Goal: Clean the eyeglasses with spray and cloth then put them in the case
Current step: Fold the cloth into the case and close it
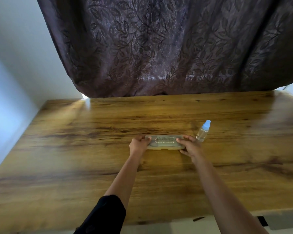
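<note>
A translucent grey glasses case [164, 142] lies flat on the wooden table [91, 149], its lid down. My left hand [139, 145] grips its left end and my right hand [189, 146] grips its right end, thumbs on top. Dark shapes show faintly through the lid, but I cannot make out what they are. A small clear spray bottle [203, 131] with a pale blue cap stands upright just right of my right hand. No cloth is in sight.
A dark leaf-patterned curtain [159, 48] hangs behind the table's far edge. A pale wall [10, 65] runs along the left side. The table's near edge lies close to my body.
</note>
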Action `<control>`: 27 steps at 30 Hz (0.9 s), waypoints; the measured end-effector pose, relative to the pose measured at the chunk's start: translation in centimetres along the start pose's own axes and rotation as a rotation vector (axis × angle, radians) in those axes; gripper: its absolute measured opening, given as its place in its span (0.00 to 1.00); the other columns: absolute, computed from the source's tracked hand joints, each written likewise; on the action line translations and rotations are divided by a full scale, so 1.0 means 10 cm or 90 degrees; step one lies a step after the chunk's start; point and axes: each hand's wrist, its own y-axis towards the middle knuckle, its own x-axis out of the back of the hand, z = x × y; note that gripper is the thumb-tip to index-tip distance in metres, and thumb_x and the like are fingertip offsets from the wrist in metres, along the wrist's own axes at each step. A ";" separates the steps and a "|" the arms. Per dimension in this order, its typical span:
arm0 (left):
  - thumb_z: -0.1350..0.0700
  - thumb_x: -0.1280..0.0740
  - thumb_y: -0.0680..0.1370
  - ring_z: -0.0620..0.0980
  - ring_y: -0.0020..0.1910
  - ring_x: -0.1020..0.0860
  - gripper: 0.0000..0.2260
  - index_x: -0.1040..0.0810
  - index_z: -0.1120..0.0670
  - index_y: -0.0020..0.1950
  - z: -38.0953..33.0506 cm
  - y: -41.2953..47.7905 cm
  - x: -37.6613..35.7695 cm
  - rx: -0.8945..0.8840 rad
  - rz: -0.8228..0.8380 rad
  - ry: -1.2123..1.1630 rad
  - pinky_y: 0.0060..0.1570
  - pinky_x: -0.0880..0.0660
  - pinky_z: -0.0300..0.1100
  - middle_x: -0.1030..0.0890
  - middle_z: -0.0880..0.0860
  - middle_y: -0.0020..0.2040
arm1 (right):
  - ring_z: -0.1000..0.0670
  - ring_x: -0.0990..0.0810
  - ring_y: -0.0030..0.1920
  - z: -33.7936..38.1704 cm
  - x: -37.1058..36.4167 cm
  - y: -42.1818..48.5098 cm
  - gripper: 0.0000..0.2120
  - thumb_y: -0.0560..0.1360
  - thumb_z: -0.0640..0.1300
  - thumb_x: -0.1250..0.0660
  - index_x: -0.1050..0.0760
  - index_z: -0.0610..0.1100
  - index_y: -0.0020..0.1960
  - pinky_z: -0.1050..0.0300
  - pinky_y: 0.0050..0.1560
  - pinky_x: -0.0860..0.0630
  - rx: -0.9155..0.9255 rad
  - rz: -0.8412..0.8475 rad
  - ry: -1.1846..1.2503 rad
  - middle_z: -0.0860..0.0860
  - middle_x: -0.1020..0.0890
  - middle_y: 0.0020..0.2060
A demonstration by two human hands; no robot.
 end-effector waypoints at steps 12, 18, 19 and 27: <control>0.55 0.31 0.74 0.51 0.51 0.21 0.11 0.21 0.54 0.55 0.03 -0.27 -0.21 -0.004 -0.102 0.042 0.52 0.24 0.41 0.19 0.53 0.54 | 0.52 0.22 0.45 -0.08 0.20 0.00 0.09 0.71 0.43 0.30 0.22 0.45 0.51 0.54 0.49 0.21 0.038 -0.021 -0.135 0.50 0.20 0.46; 0.53 0.32 0.75 0.52 0.54 0.22 0.11 0.21 0.52 0.56 0.06 -0.36 -0.25 -0.010 -0.133 0.072 0.51 0.27 0.39 0.19 0.53 0.55 | 0.51 0.21 0.44 -0.11 0.26 -0.04 0.11 0.70 0.45 0.29 0.21 0.44 0.52 0.51 0.51 0.21 0.079 -0.043 -0.199 0.49 0.18 0.47; 0.53 0.32 0.75 0.52 0.54 0.22 0.11 0.21 0.52 0.56 0.06 -0.36 -0.26 -0.010 -0.135 0.074 0.51 0.27 0.39 0.19 0.53 0.55 | 0.51 0.21 0.46 -0.11 0.27 -0.05 0.11 0.70 0.46 0.29 0.21 0.45 0.52 0.51 0.51 0.21 0.084 -0.045 -0.216 0.49 0.18 0.48; 0.51 0.35 0.75 0.55 0.60 0.27 0.13 0.25 0.48 0.60 -0.08 -0.43 -0.44 -0.119 -0.204 0.142 0.59 0.28 0.53 0.23 0.53 0.59 | 0.53 0.20 0.42 0.02 0.44 -0.18 0.04 0.72 0.38 0.33 0.20 0.43 0.46 0.65 0.41 0.29 0.336 -0.174 -0.357 0.50 0.16 0.43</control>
